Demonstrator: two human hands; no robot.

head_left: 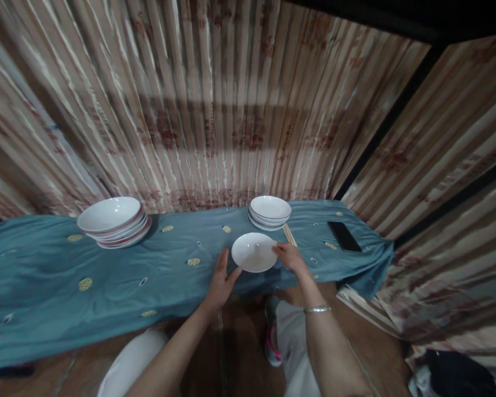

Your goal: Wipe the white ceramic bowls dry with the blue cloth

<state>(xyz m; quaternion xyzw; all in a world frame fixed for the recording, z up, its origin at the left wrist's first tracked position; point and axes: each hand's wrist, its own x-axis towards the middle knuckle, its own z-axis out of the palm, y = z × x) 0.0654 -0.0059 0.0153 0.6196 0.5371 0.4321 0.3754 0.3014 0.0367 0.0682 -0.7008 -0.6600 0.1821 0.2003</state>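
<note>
- White, round, shiny bowl (254,252): between both hands, over blue-green cloth with yellow spots (119,295); its underside is hidden.
- Right hand (288,257): pinches the rim at 3 o'clock; fingers under the bowl are hidden.
- Left hand (223,281): spread wide, thumb by the rim near 8 o'clock; I can't tell if it touches.
- Small, white, dark-rimmed bowls (270,208): stacked at 1 o'clock; only the top one's inside shows.
- Big, white, red-banded bowls (112,215): nested at 9 o'clock, lower ones mostly covered.
- Thin tan sticks (290,235): 2 o'clock, too blurry to count.
</note>
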